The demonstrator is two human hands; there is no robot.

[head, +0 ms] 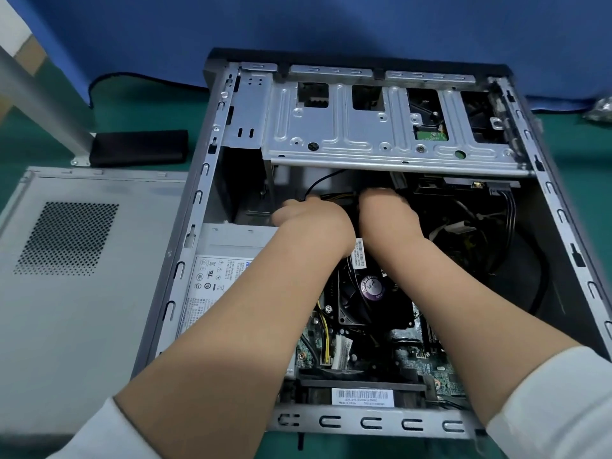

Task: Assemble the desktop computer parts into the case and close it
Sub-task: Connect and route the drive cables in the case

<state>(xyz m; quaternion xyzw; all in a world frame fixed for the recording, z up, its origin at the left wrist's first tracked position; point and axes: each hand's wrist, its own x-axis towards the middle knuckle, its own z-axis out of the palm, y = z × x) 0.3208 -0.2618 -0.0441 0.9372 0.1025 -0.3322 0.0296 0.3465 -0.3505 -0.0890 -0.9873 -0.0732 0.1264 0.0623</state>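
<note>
Open desktop case point(559, 226) lies on the green tabletop, side panel point(82, 260) beside its left wall; left hand point(311, 220) and right hand point(387, 217) reach beneath the drive cage point(364, 127), apparently working limp yellow-black cables point(341, 196), grip hidden; hold by the stiff plug.
</note>
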